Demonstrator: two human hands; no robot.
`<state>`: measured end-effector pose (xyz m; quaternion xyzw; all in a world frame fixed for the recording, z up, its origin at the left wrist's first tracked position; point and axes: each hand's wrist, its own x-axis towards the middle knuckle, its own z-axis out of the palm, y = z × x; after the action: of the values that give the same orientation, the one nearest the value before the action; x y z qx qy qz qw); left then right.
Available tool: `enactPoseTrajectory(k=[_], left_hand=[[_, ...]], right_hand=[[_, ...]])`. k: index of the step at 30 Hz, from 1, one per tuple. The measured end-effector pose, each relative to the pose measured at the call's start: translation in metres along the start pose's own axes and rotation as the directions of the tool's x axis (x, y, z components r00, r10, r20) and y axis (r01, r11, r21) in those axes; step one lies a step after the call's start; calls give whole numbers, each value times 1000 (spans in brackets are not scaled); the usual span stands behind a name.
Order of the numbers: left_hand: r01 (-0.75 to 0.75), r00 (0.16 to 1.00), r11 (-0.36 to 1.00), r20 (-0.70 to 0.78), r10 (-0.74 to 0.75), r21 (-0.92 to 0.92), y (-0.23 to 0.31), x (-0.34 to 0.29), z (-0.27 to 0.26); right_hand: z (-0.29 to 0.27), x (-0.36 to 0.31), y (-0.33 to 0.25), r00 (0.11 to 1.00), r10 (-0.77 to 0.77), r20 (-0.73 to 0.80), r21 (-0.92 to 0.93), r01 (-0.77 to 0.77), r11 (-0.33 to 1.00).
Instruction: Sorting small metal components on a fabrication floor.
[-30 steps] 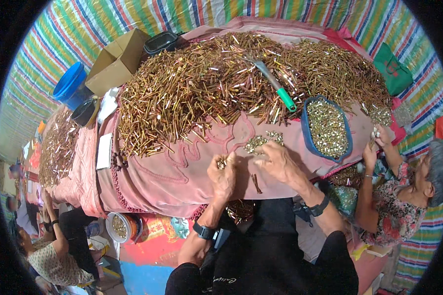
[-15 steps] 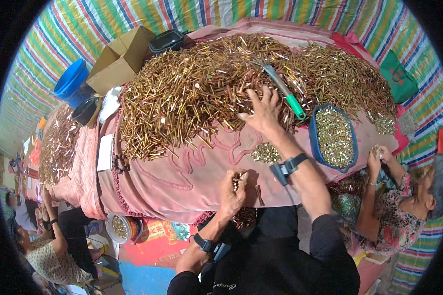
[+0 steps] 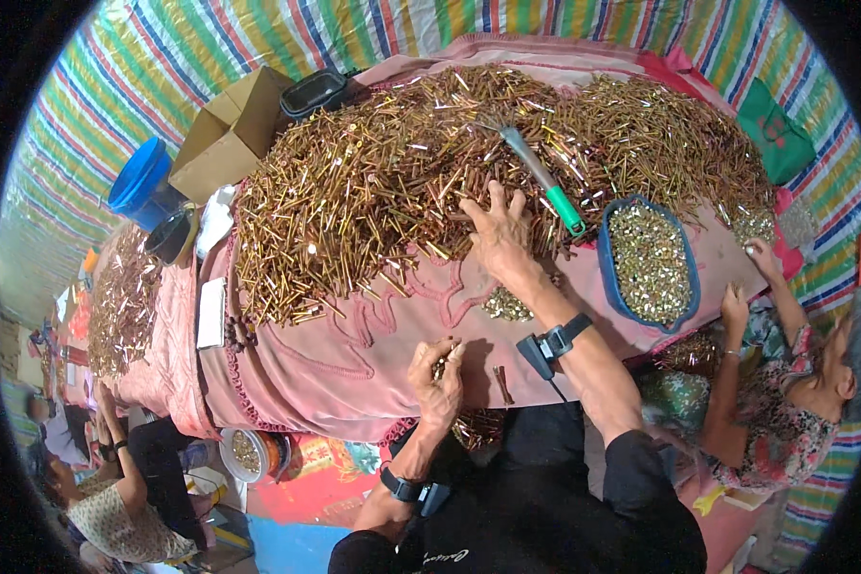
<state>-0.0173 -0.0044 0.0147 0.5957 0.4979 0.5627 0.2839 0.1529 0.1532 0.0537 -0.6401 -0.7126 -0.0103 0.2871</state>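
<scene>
A large heap of thin copper-coloured rods [image 3: 354, 201] covers the far side of the pink cloth-covered table [image 3: 383, 397]. At the heap's near edge, my right hand [image 3: 502, 239] has its fingers spread over the rods and holds nothing that I can make out. My left hand [image 3: 437, 375], close to the table's near edge, is closed around small shiny gold pieces. A few short rods [image 3: 503, 385] lie just right of it. Below my right hand is a little pile of small shiny pieces [image 3: 507, 304], partly hidden by my wrist.
A green-handled metal tool [image 3: 545, 187] rests on the heap. To the right stands a blue tray [image 3: 607, 277] of small pieces. A cardboard box [image 3: 210, 158], a blue bucket [image 3: 139, 177] and a white pad [image 3: 210, 314] are left. Co-workers sit at right [image 3: 775, 411] and left [image 3: 124, 507].
My right hand has drawn back slightly toward me and to the left. My left hand has shifted a little left. One hand of the right co-worker now reaches toward a small pile.
</scene>
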Motion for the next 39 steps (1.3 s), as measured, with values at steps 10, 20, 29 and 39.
enactPoseTrajectory(k=[10, 20, 29, 39], left_hand=[[150, 988, 970, -10, -155, -189, -12, -5, 1], [40, 995, 992, -84, -50, -117, -12, 2, -1], [-80, 996, 997, 30, 81, -24, -10, -3, 7], [-192, 980, 981, -46, 191, -9, -7, -2, 10]], right_hand=[[2, 29, 22, 972, -87, 216, 55, 77, 995], [5, 0, -22, 976, -173, 134, 100, 160, 982], [41, 2, 18, 975, -216, 57, 114, 208, 971], [24, -17, -35, 924, -221, 311, 122, 192, 974]])
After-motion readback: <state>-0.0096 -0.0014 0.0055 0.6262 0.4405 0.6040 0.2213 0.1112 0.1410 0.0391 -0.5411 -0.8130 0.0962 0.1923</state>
